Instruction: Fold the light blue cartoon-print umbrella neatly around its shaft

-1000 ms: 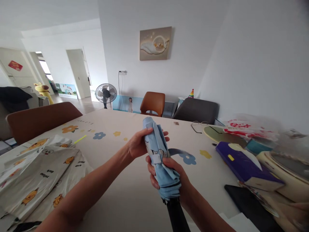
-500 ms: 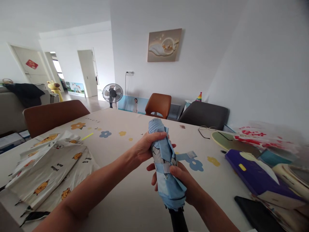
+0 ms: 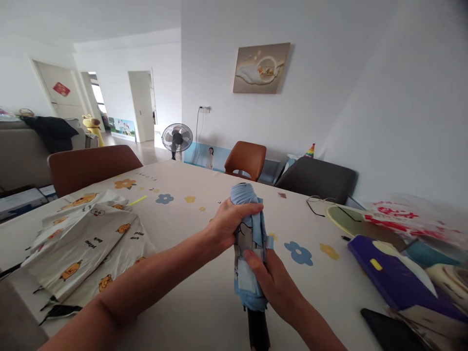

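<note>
A light blue folding umbrella, its canopy wrapped round the shaft, is held over the table with its black handle toward me. Near its far end my left hand grips the canopy, thumb laid across it. My right hand is closed round the lower middle, the thumb pressing by the closing strap; its fingers are partly hidden behind the umbrella. A second umbrella, cream with yellow duck prints, lies loosely folded on the left of the table.
The table has a flower-printed cover. At right lie a purple box, a black phone-like slab, eyeglasses, a roll of tape and a plastic bag. Chairs and a fan stand beyond.
The umbrella has turned more upright, and its loose strap end has come in close to the canopy. My right thumb has shifted left across it. The view has swung slightly left.
</note>
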The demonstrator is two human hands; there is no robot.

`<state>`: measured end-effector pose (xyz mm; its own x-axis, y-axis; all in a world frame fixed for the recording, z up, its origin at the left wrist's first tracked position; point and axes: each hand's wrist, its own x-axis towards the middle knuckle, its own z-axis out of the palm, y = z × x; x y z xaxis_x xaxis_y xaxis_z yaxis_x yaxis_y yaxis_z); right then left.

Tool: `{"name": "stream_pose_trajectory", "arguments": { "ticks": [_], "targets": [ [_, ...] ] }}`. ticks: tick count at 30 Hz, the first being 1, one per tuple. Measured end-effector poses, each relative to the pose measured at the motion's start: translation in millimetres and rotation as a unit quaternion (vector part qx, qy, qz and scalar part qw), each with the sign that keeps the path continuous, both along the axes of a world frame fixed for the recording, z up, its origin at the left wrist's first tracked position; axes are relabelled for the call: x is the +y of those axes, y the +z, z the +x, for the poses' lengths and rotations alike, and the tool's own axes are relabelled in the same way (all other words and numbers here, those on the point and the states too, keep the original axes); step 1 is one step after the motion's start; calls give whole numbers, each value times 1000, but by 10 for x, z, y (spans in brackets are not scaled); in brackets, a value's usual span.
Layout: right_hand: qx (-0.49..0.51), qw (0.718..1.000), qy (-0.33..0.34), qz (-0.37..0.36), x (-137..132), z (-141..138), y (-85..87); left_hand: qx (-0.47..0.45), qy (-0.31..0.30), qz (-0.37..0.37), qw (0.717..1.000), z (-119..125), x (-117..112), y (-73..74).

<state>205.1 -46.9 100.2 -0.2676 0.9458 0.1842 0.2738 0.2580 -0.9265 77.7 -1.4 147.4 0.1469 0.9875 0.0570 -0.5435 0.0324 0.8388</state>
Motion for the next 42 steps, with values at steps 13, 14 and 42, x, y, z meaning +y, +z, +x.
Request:
{"name": "stream_pose_trajectory", "arguments": {
  "ticks": [13, 14, 42],
  "targets": [
    [81, 991, -42, -93, -92, -206, 63, 3, -69, -74, 995, -39, 73, -36],
    [109, 986, -39, -120, -99, -200, 74, -20, -118, -86, 989, -64, 109, -46],
    [145, 981, -128, -29, -49, -131, 23, -117, -137, -40, 983, -184, 177, -3]
  ]
}}
